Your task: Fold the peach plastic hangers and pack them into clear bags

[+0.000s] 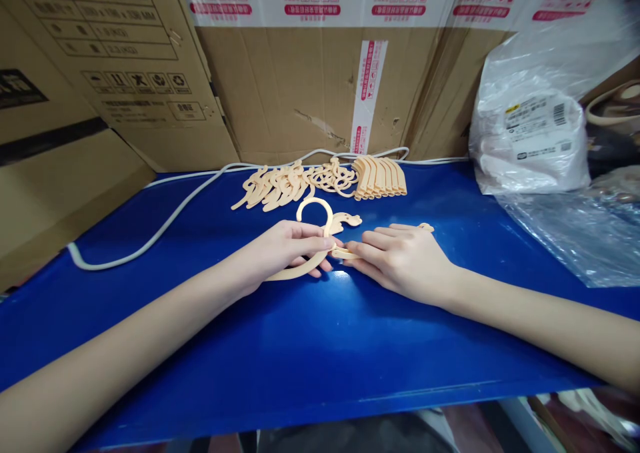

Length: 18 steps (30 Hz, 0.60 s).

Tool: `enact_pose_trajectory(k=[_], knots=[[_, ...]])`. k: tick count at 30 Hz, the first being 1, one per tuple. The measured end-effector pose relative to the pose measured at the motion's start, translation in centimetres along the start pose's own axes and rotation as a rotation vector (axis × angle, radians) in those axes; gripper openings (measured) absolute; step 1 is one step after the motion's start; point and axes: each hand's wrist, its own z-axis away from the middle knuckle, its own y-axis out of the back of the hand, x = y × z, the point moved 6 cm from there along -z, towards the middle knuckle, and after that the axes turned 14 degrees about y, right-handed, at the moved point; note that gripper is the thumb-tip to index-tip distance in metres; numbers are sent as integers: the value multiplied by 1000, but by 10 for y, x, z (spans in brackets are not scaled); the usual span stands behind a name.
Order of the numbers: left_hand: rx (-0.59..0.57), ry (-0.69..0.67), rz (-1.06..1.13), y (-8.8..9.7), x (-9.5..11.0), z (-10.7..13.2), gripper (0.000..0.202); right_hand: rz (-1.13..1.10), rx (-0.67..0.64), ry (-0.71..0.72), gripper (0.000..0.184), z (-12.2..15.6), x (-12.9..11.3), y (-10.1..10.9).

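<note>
Near the middle of the table, my left hand (293, 243) pinches a beige plastic clothes hanger (317, 205) just below its curved hook. One curved arm of it runs down to the left under my palm. My right hand (397, 259) has its fingers closed on another beige hanger arm (344, 254), whose end meets the hanger at my left fingertips. Whether the two are fastened there I cannot make out. A loose beige piece with a wavy outline (347, 221) lies just behind my hands. The tip of a beige piece (426, 227) shows beyond my right knuckles.
On the blue table (320, 359), a heap of curved beige pieces (280, 185), loose hooks (333, 175) and a row of hanger arms (381, 176) lie toward the back. A white cable (165, 229) curves at left. Cardboard boxes (300, 93) stand behind; a plastic-wrapped package (533, 136) sits right.
</note>
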Motion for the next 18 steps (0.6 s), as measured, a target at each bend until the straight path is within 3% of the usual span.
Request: enact_pose_trajectory(k=[18], knots=[[-39, 61, 106, 0, 1, -1, 9, -2, -6, -1, 36, 0, 3, 1]])
